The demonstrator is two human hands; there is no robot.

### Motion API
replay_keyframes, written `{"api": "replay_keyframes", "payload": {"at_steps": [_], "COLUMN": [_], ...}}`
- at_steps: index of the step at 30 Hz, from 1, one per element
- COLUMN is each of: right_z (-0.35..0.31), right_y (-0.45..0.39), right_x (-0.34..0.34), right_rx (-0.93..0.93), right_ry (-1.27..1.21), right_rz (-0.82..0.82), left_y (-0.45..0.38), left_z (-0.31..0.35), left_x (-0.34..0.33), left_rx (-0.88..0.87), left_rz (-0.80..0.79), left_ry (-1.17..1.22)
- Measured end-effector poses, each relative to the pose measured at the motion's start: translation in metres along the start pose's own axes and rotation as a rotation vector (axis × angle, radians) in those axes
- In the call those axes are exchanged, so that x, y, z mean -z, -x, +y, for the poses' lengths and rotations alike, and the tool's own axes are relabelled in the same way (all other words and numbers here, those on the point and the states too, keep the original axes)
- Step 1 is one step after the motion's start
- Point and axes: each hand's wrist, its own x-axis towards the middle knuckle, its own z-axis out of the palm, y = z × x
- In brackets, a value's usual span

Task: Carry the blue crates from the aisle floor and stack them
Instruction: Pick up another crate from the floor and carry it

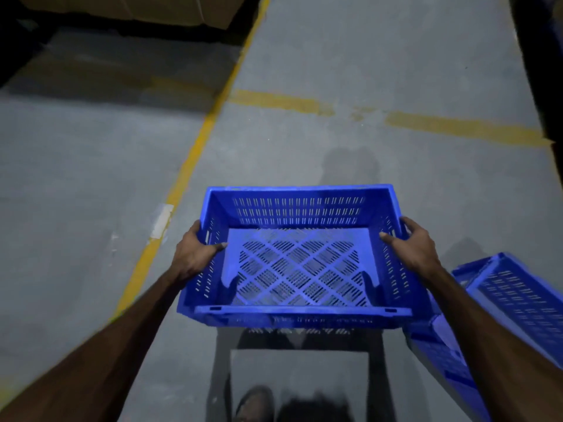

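An empty blue crate (297, 260) with slotted walls and a lattice floor hangs level above the grey aisle floor in front of me. My left hand (195, 252) grips its left wall, thumb inside and fingers outside. My right hand (409, 246) grips the right wall the same way. A second blue crate (515, 303) sits low at the right, tilted, partly behind my right forearm.
Yellow painted lines (195, 153) run up the grey floor and across it ahead. Brown cardboard boxes (137, 9) stand at the top left. A dark rack edge (545, 71) lines the right side. My shoe (254, 403) shows below the crate.
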Motion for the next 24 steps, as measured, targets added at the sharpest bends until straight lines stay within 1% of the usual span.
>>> {"api": "replay_keyframes", "payload": {"at_steps": [4, 10, 13, 15, 19, 22, 24], "right_z": [-0.086, -0.223, -0.267, -0.295, -0.331, -0.343, -0.350], "right_y": [0.060, 0.191, 0.253, 0.296, 0.348, 0.361, 0.364], "right_x": [0.075, 0.188, 0.225, 0.247, 0.269, 0.271, 0.270], "right_rx": [0.004, 0.141, 0.182, 0.211, 0.225, 0.221, 0.266], "right_ry": [-0.055, -0.061, -0.058, -0.075, -0.180, -0.254, -0.257], "right_rz": [-0.062, -0.129, -0.140, -0.131, -0.115, -0.183, -0.249], "left_y": [0.061, 0.189, 0.241, 0.277, 0.330, 0.354, 0.373], "left_z": [0.053, 0.143, 0.155, 0.166, 0.181, 0.173, 0.167], "left_x": [0.107, 0.263, 0.329, 0.362, 0.407, 0.429, 0.441], "left_rx": [0.038, 0.005, 0.010, -0.003, -0.030, -0.031, -0.023], "left_rz": [0.015, 0.052, 0.097, 0.139, 0.186, 0.218, 0.242], "left_ry": [0.043, 0.130, 0.190, 0.236, 0.329, 0.336, 0.356]}}
